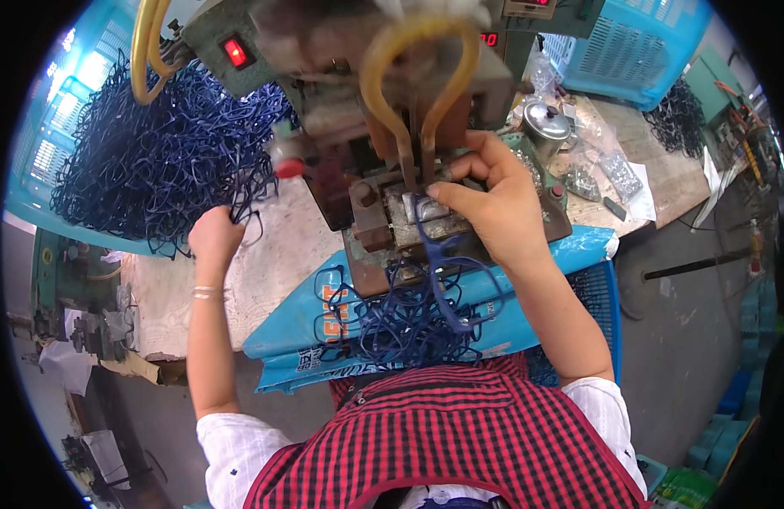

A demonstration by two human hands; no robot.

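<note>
My left hand is closed on a dark blue eyeglass frame at the near edge of a large tangled pile of eyeglass frames. Under the two copper-coloured prongs of a bench machine, my right hand is bent inward, thumb and fingers closed beside the metal fixture. What those fingertips hold is hidden. Another blue eyeglass frame reaches up to the fixture, its top end by my right thumb, and hangs down in front. Below it several more blue frames lie heaped on a blue plastic sack.
Thick yellow hoses loop in front of the machine head. A red button sits at its left side. To the right are a lidded metal pot, bags of small metal parts and a blue crate. A blue basket stands beside my right forearm.
</note>
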